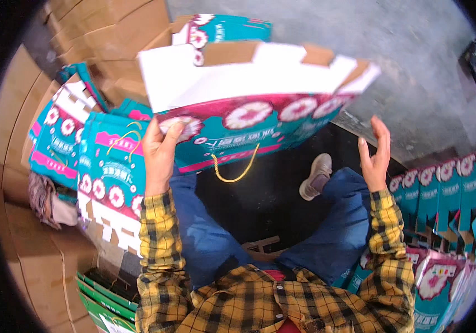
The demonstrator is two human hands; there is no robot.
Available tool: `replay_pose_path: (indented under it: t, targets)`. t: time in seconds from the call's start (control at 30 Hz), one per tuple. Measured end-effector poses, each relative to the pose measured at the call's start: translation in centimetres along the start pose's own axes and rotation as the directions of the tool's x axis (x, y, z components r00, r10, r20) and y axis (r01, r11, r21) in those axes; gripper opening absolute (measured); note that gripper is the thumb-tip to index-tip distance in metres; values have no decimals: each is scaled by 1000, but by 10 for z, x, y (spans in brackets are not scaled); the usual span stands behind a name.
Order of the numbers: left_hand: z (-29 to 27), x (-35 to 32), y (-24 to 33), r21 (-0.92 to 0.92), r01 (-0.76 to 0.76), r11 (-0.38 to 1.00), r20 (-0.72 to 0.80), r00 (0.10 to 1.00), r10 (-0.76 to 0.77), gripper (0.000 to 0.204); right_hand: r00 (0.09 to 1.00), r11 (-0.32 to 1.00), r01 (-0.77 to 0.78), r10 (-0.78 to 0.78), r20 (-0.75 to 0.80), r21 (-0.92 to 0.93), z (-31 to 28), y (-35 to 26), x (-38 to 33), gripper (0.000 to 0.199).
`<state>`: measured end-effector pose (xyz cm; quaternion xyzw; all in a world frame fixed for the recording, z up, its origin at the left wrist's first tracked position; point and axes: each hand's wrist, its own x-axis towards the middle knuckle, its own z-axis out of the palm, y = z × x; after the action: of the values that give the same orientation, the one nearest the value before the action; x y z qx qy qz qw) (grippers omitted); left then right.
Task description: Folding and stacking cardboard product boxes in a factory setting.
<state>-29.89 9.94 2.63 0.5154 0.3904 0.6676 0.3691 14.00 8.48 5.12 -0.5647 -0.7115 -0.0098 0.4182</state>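
My left hand (161,152) pinches the near left edge of a teal and magenta cardboard gift box (224,133), thumb on top. Round pink-and-white pictures run along its printed side, and white flaps with brown patches spread from its far edge. A yellow cord handle (237,179) hangs from the side nearest me. The box is tilted in the air above the dark floor mat, slightly blurred. My right hand (377,155) is raised beyond the box's right end, apart from it, fingers spread and empty.
Matching flat cartons lie in a pile (113,166) at left, beside brown cardboard boxes (32,244). More teal cartons (438,191) stand in a row at right, with another stack (438,283) below. Green cartons (104,305) sit lower left. My shoe (316,176) rests on the black mat (249,216).
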Motion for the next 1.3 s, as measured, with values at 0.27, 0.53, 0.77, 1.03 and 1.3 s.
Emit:
replay_pose_path:
  t: [0.27,0.53,0.77,1.03,1.3]
  targets:
    - [20,33,-37,14,110,994,379,919,-107,31,742,972,-156,-3,671,176,-40,-12,55,51]
    - [26,47,-96,759,-178,626,63,977,202,58,459,970,-241,77,885,41,31,-34,65,44]
    - [90,-43,-84,520,-73,851,609,730,-310,99,373,798,-598,198,907,71,89,-1,20,39]
    - [145,-116,-61,522,-247,816,665,717,-209,119,197,489,-865,127,972,112,103,5,7,45]
    - [145,-111,-66,536,-183,824,458,883,-102,97,416,689,-665,20,909,289,115,-30,-9,38]
